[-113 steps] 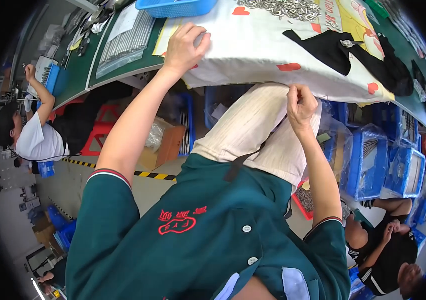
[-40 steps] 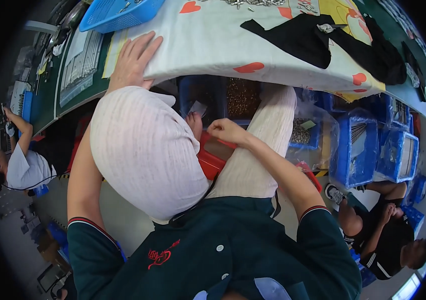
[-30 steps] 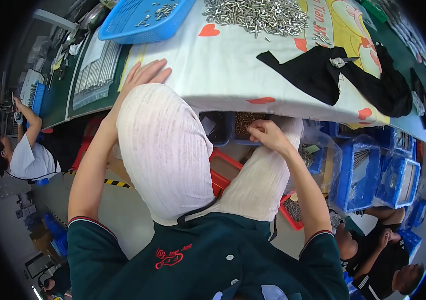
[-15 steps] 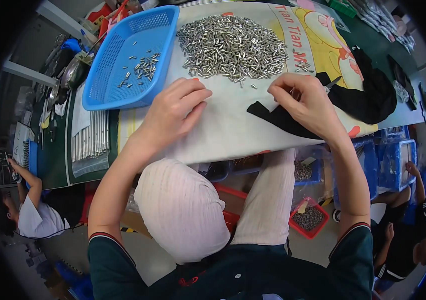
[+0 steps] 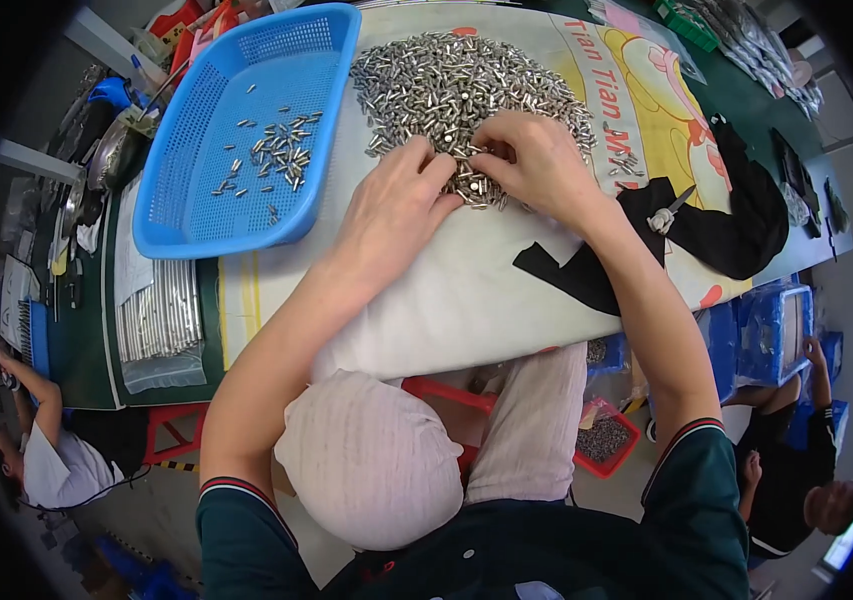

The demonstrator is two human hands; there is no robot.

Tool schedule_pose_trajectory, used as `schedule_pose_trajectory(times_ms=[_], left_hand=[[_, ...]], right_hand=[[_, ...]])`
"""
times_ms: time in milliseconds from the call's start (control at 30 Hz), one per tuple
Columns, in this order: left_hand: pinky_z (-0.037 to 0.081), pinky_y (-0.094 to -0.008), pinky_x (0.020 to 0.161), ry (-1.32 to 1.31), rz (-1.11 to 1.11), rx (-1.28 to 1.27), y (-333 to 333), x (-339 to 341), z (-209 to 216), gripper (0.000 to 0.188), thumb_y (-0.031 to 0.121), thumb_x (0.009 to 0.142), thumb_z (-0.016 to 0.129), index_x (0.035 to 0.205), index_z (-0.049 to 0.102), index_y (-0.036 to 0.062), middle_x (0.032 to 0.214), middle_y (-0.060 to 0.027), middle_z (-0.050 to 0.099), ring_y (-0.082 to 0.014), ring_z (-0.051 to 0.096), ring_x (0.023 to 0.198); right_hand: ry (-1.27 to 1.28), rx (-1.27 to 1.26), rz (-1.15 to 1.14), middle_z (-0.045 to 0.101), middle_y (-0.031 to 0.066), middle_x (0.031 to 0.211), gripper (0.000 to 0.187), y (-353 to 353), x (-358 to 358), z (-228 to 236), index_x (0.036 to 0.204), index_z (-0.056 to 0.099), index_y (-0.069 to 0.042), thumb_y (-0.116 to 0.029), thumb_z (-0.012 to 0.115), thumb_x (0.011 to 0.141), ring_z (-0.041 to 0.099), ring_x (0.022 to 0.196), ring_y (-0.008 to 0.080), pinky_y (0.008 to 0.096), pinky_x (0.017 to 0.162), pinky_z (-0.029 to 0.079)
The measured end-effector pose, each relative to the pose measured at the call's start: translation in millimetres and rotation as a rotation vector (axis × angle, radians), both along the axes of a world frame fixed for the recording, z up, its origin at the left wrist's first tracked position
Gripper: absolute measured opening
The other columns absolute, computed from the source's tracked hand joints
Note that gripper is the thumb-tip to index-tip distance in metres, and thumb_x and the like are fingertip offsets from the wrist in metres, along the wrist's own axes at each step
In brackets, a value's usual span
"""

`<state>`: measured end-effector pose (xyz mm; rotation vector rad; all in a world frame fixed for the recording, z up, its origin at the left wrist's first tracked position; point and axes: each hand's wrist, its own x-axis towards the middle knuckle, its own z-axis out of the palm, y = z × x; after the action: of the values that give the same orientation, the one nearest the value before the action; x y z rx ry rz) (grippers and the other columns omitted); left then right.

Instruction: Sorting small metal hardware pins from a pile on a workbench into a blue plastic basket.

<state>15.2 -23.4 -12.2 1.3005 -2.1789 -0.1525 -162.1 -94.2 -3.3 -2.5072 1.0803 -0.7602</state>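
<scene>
A wide heap of small silvery metal pins (image 5: 446,85) lies on the cloth-covered table. Both hands reach its near edge. My left hand (image 5: 396,200) has curled fingers and a thumb among the pins there. Facing it, my right hand (image 5: 536,165) bends thumb and forefinger close together over the same spot. What the fingertips hold, if anything, cannot be made out. On the left stands a blue perforated basket (image 5: 186,180) with a scattering of similar pins inside. Right of my right forearm, a small pointed blade with a white-wrapped handle (image 5: 662,220) rests on a black cloth (image 5: 721,240).
Under the hands spreads a pale printed cloth (image 5: 426,320). A clear bag of thin rods (image 5: 161,320) lies below the basket. Blue bins (image 5: 781,330) and a red tray of small parts (image 5: 606,440) sit lower right. One person (image 5: 66,450) works far left, another (image 5: 796,470) far right.
Both hands have gone forward to the heap, the right one also leftward, and they are closer together. The white-handled blade, partly hidden behind my right hand before, now shows fully. The view has shifted slightly.
</scene>
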Motion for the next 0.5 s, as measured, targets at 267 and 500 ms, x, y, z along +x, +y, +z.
schedule_pose_trajectory(times_ms=[267,500], left_hand=[[0.046,-0.0380,0.071,0.053,-0.127,0.080,1,2,6,0.019,0.000,0.073,0.063,0.092,0.060,0.0003,0.091,-0.0111,0.055,-0.0307,0.057,0.080],[0.048,-0.0318,0.065,0.159,0.021,0.216,26,24,10,0.021,-0.001,0.075,0.063,0.096,0.062,0.0002,0.090,-0.0097,0.059,-0.0208,0.060,0.073]], right_hand=[[-0.093,-0.079,-0.149,0.059,0.0098,0.080,0.019,2,-17,0,0.093,0.063,-0.005,-0.009,0.060,0.074,0.058,0.077,0.0283,0.0380,0.069,0.047],[-0.043,0.132,-0.093,0.059,0.0098,0.069,0.010,56,-28,13,0.073,0.062,-0.001,-0.011,0.063,0.072,0.059,0.071,0.0245,0.0359,0.064,0.047]])
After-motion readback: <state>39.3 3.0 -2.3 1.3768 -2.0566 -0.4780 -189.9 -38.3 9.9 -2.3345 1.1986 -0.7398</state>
